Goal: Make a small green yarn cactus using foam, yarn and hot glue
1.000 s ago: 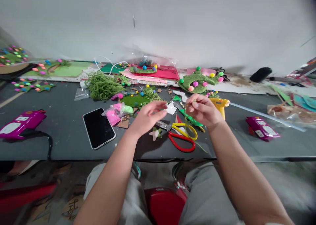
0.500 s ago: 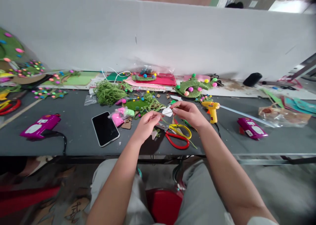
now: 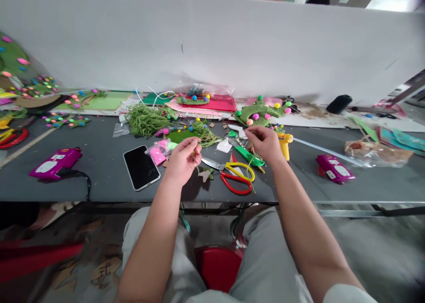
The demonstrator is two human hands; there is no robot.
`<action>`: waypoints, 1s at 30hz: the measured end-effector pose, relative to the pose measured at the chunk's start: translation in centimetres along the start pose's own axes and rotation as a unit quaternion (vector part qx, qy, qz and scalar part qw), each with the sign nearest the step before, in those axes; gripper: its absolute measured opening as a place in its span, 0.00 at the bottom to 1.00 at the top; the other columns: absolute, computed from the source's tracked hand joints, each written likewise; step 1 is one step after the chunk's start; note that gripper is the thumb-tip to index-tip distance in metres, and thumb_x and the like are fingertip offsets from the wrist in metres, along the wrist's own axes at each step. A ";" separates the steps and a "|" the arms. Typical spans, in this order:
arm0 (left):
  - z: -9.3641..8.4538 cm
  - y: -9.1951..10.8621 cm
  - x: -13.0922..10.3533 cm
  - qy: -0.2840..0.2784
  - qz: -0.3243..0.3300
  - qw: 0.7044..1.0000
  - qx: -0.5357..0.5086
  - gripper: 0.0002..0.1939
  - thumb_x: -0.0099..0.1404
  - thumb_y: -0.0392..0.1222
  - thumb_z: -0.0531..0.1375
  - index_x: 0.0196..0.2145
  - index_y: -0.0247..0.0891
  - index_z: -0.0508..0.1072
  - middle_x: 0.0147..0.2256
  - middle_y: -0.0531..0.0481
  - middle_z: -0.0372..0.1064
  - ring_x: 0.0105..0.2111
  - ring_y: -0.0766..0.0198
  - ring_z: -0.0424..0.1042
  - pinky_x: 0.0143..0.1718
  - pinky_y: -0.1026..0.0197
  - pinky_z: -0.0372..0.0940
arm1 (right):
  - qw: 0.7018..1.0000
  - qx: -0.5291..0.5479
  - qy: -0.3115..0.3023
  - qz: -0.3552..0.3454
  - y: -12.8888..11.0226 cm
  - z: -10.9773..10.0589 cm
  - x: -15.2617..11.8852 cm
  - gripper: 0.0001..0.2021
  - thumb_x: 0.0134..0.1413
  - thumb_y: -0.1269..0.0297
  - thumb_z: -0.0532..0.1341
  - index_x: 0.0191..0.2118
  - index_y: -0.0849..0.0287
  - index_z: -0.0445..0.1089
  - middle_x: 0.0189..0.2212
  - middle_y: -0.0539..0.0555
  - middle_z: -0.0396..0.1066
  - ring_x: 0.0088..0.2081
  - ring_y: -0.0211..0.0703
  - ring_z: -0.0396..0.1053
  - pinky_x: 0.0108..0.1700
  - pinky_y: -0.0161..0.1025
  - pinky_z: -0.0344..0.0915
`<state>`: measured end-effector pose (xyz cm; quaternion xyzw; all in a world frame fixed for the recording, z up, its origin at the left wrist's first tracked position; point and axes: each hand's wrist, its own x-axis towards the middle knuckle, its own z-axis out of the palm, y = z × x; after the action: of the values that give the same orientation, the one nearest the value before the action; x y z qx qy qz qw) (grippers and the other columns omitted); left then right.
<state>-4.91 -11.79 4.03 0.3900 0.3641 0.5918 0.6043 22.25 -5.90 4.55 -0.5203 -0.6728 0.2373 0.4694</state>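
While the scissors [image 3: 223, 166] lie with handles rightward, presumably for easy reach, the left hand [image 3: 182, 159] pinches fingertips together left of them, the right hand [image 3: 266, 144] likewise beyond them; anything held is unclear.

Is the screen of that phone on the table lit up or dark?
Dark. The phone lies face up on the table, its glass plain black. Whether it's switched off or asleep, I cannot tell.
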 end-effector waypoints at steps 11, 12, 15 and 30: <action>-0.1 -1.2 -0.6 -0.026 0.092 0.942 0.322 0.05 0.61 0.41 0.67 0.37 0.42 0.81 0.37 0.46 0.79 0.37 0.55 0.74 0.38 0.59 0.64 | 0.961 -0.266 0.067 -0.033 -0.7 1.7 -1.3 0.15 0.53 0.64 0.63 0.47 0.58 0.78 0.60 0.66 0.68 0.65 0.70 0.57 0.65 0.71 0.45; 0.2 -1.3 -0.7 -0.042 0.096 0.934 0.341 0.05 0.61 0.40 0.67 0.37 0.43 0.81 0.37 0.46 0.79 0.39 0.53 0.75 0.41 0.58 0.64 | 0.968 -0.240 0.017 -0.073 -1.4 2.4 -1.7 0.18 0.55 0.64 0.62 0.51 0.58 0.77 0.63 0.65 0.66 0.67 0.67 0.56 0.67 0.68 0.47; 0.7 -1.5 -0.8 -0.077 0.105 0.918 0.375 0.06 0.64 0.40 0.65 0.39 0.42 0.80 0.37 0.47 0.80 0.38 0.53 0.77 0.43 0.57 0.65 | 0.961 -0.023 -0.248 -0.117 -3.5 4.4 -2.8 0.21 0.67 0.57 0.57 0.61 0.56 0.70 0.59 0.61 0.72 0.60 0.52 0.68 0.62 0.51 0.63; -2.2 -1.6 -1.6 -0.038 0.068 0.831 0.550 0.11 0.61 0.48 0.68 0.40 0.43 0.79 0.40 0.43 0.78 0.41 0.47 0.75 0.42 0.52 0.65 | 0.978 0.033 -0.203 0.035 -1.2 4.0 -2.7 0.15 0.64 0.53 0.59 0.34 0.60 0.71 0.22 0.48 0.67 0.25 0.38 0.64 0.31 0.37 0.61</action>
<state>-6.21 -13.32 1.59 0.7041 0.5787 0.3182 0.2610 18.20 -8.09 2.71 -0.4684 -0.7275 0.3763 0.3312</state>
